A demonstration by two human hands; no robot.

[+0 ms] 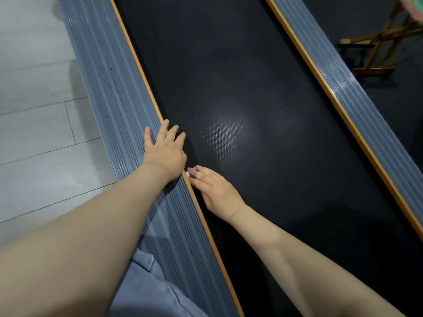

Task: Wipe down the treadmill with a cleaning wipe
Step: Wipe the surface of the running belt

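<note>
Head view: two hands on one treadmill; left hand spread flat, right hand pressing a mostly hidden wipe.

Matt dimpled black belt, ribbed grey side rail, wooden stand

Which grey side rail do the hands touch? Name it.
The left side rail: the left hand rests across it, the right hand at its orange edge. The right side rail is untouched.

Black belt lies open between the two ribbed grey side rails, hands sit at the left rail edge, wooden stand crowds the floor beyond the right rail.
</note>
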